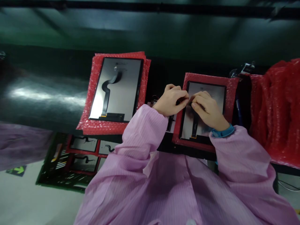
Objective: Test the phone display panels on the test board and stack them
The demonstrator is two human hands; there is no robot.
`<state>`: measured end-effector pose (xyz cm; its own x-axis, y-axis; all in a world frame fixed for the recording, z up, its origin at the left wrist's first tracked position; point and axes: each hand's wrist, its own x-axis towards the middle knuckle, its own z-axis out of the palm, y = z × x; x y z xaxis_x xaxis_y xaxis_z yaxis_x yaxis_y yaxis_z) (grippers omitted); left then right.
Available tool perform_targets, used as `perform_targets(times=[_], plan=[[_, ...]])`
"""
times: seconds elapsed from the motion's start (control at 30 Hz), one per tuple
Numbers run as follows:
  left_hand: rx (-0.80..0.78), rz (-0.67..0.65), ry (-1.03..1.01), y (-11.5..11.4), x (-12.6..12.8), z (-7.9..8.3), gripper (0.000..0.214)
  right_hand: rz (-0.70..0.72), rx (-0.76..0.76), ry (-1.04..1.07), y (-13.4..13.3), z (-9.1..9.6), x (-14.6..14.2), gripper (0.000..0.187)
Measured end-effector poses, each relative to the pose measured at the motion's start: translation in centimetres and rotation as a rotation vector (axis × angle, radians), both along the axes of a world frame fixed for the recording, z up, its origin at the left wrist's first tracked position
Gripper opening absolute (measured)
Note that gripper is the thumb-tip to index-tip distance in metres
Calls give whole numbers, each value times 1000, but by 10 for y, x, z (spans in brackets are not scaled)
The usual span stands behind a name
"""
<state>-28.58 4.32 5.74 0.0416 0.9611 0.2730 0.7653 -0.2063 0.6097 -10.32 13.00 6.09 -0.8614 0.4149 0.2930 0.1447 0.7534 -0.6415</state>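
A grey display panel point(217, 93) with a black flex cable point(194, 126) lies on a red bubble-wrap sheet point(206, 78) in front of me. My left hand point(171, 100) and my right hand point(207, 109) meet over the panel's upper left part, fingers pinched together on something small that I cannot make out. A blue wrist strap point(223, 132) sits on my right wrist. A second panel point(118, 89) with a curved black cable lies on a stack of red bubble wrap point(93, 81) to the left, untouched.
A heap of red bubble wrap point(276, 106) fills the right side. Below the bench edge at left, a black crate point(50, 168) holds more panels on red wrap. A dark conveyor surface point(42, 90) runs behind. Another person's pink sleeve point(18, 143) shows at far left.
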Motion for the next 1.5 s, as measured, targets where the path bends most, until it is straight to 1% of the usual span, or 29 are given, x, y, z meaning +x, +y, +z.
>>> perform_targets(times=[0.3, 0.4, 0.53, 0.8, 1.03, 1.27, 1.5], plan=[[4, -11, 58, -1, 1, -1, 16, 4, 102, 0, 0, -3, -1, 20], [-10, -16, 81, -1, 2, -1, 16, 8, 109, 1, 0, -7, -1, 20], [-22, -16, 104, 0, 4, -1, 15, 7, 71, -24, 1, -9, -1, 20], [-15, -28, 108, -1, 5, -3, 17, 8, -75, -88, 5, -8, 0, 19], [-16, -30, 113, 0, 4, -5, 16, -9, -85, -104, 4, -7, 0, 20], [-79, -58, 21, 0, -1, -3, 14, 10, -136, -95, 9, -3, 5, 24], [-97, -71, -26, -2, -4, 0, 13, 11, -160, -64, 10, -4, 8, 21]])
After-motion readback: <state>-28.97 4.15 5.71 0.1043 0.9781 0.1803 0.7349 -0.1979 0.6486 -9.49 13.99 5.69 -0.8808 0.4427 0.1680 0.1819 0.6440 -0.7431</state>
